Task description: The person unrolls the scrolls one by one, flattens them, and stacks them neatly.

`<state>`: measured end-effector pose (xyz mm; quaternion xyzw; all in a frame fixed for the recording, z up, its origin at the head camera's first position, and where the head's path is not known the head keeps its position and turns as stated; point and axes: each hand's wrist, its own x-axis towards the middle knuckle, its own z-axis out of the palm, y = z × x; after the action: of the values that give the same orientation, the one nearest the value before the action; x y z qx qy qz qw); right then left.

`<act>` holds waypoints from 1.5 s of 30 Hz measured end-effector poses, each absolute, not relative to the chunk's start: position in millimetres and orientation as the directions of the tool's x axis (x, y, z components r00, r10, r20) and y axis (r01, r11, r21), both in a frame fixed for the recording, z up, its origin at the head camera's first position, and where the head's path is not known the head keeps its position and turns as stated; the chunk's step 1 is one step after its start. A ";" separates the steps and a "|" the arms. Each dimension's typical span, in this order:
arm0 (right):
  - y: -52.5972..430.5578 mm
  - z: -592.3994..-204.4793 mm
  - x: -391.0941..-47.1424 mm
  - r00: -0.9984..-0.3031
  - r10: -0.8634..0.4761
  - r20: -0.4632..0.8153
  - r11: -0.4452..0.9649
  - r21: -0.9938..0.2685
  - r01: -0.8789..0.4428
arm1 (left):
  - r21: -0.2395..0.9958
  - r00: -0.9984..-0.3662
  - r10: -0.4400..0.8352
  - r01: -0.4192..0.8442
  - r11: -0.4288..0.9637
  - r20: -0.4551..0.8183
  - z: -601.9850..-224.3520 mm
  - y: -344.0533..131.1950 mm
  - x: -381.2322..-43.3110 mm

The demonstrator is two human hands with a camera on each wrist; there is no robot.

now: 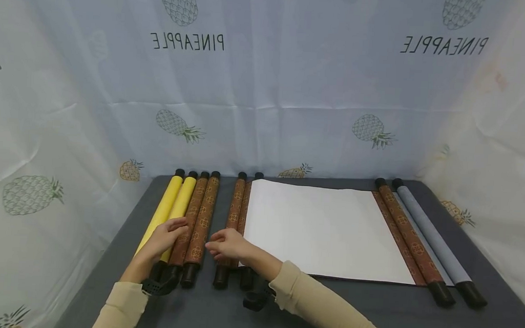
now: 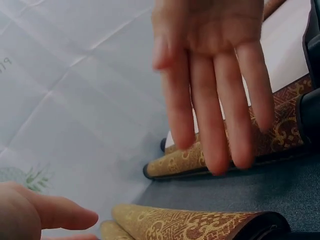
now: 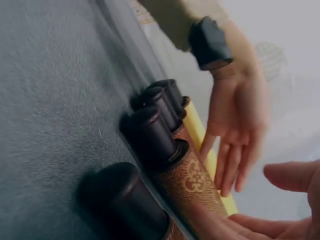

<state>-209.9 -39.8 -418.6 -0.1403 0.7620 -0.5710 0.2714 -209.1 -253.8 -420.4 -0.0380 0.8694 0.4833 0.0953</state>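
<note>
My left hand (image 1: 168,235) is over the second yellow scroll (image 1: 183,199) and the brown patterned scroll (image 1: 194,219) beside it, fingers loosely extended and holding nothing. To its right, my right hand (image 1: 228,244) hovers around the gap between another brown scroll (image 1: 205,215) and a brown scroll rod (image 1: 235,207), fingers relaxed. In the left wrist view the right hand (image 2: 210,75) hangs palm-on with straight fingers, and part of the left hand (image 2: 45,210) enters at the lower left. The right wrist view shows the left hand (image 3: 237,120) beside the rolled scrolls, its fingers pointing down.
A white sheet (image 1: 325,230) lies spread between brown patterned borders, with a brown roll (image 1: 409,239) at its right end. Beyond that lies a grey scroll (image 1: 435,235). Another yellow scroll (image 1: 164,203) lies far left. Pineapple-print curtains (image 1: 266,86) surround the dark table (image 1: 326,308).
</note>
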 end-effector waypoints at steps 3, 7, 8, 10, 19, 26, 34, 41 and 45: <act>-53.9 -420.1 -210.3 -0.812 -0.494 -0.312 0.381 -0.917 0.120 | 0.842 -0.976 0.014 -0.182 0.508 -0.219 -419.8 -253.2 -209.1; -65.6 -424.1 -213.1 -0.808 -0.446 -0.385 0.424 -0.886 0.188 | 0.844 -0.972 0.000 -0.205 0.496 -0.236 -420.0 -253.0 -209.5; -67.7 -425.7 -213.8 -0.807 -0.434 -0.400 0.424 -0.881 0.209 | 0.844 -0.971 -0.001 -0.210 0.494 -0.241 -420.5 -252.8 -210.0; -70.9 -427.6 -214.4 -0.805 -0.415 -0.424 0.414 -0.876 0.248 | 0.841 -0.967 0.008 -0.219 0.494 -0.256 -420.9 -251.5 -211.1; -74.8 -431.3 -217.6 -0.791 -0.427 -0.438 0.318 -0.892 0.322 | 0.778 -0.943 0.035 -0.251 0.576 -0.330 -423.4 -247.6 -219.7; -70.9 -430.1 -221.9 -0.810 -0.430 -0.399 0.272 -0.913 0.305 | 0.804 -0.930 0.078 -0.265 0.532 -0.358 -421.5 -257.8 -220.4; -59.7 -417.7 -230.7 -0.862 -0.355 -0.361 0.207 -0.930 0.304 | 0.828 -0.929 0.115 -0.251 0.502 -0.352 -415.6 -262.8 -218.6; -45.1 -407.1 -242.9 -0.849 -0.330 -0.412 0.176 -0.911 0.373 | 0.844 -0.913 0.082 -0.331 0.421 -0.399 -405.6 -250.6 -223.6; -34.7 -405.9 -246.8 -0.821 -0.373 -0.433 0.143 -0.901 0.410 | 0.878 -0.911 0.070 -0.367 0.307 -0.406 -407.2 -241.0 -223.3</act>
<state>-246.8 -34.7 -405.9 0.0132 0.6942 -0.6545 0.2991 -223.3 -241.0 -407.2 -0.0946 0.7862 0.5810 0.1880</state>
